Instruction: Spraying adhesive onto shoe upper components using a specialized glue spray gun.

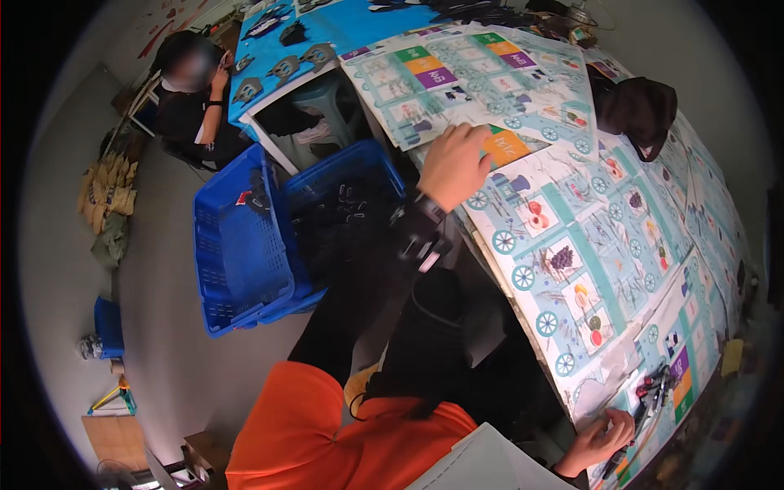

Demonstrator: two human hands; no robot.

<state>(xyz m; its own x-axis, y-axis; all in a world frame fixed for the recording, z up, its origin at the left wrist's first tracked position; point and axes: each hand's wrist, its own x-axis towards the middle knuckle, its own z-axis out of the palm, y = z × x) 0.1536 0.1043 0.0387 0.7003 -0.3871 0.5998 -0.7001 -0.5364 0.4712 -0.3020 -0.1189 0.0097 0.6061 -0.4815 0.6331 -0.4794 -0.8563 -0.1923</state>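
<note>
Left hand (454, 166) is flat on the table's (621, 245) near edge, fingers curled loosely over an orange card (506, 147), gripping nothing. Right hand (603, 437) presses down at the near corner, fingertips at some small dark clips (653, 388); whether it pinches one, can't tell. Blue crates (245, 245) sit beside the table's edge.

head cam | looks steeply down, fisheye | near table (572, 245) and own lap

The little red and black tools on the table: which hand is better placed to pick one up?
The right hand. It rests on the table edge beside the small tools, while the left hand reaches far across the printed table cover.
</note>
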